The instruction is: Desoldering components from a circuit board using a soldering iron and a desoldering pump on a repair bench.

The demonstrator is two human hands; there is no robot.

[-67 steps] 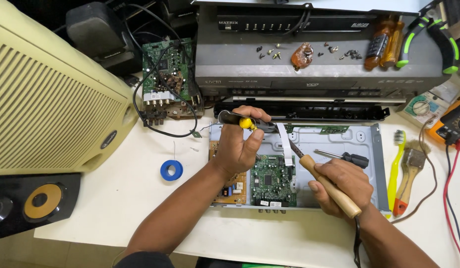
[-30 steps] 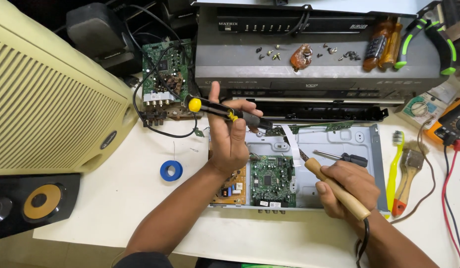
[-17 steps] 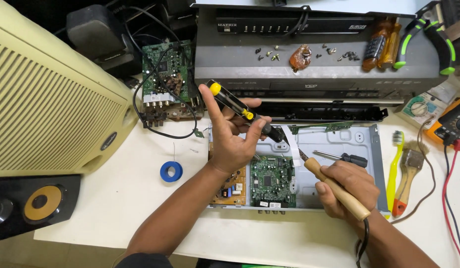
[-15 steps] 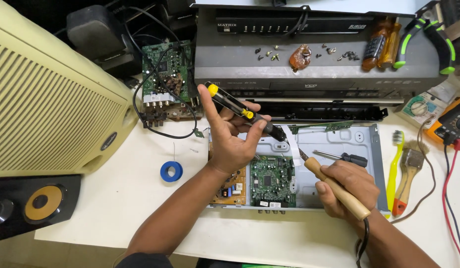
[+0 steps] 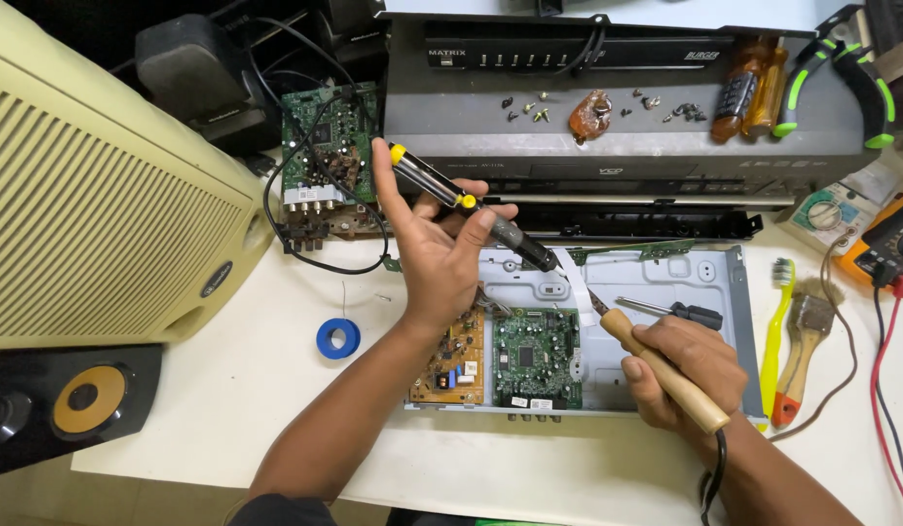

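The left hand [image 5: 442, 258] is raised above the open chassis [image 5: 704, 278], palm up, its fingers curled around a black-and-yellow screwdriver [image 5: 466, 205]; the tool lies slantwise across the palm with its dark tip pointing down-right toward the white ribbon cable [image 5: 576, 287], a loose hold that suits turning the tool in the hand rather than pressing with it. The right hand [image 5: 690, 370] is clenched on the wooden handle of a soldering iron [image 5: 656, 365], gripped low like a pen so that the metal tip reaches up-left to the ribbon cable, just beside the green board [image 5: 537, 356]; its cord hangs off the near table edge, out of the work. A second, small screwdriver [image 5: 670, 312] lies inside the chassis near the right hand, within easy reach. Loose screws [image 5: 529, 105] sit on top of the grey player [image 5: 607, 156] behind, apart from the boards. A blue tape roll [image 5: 337, 338] lies on the table, left of the chassis
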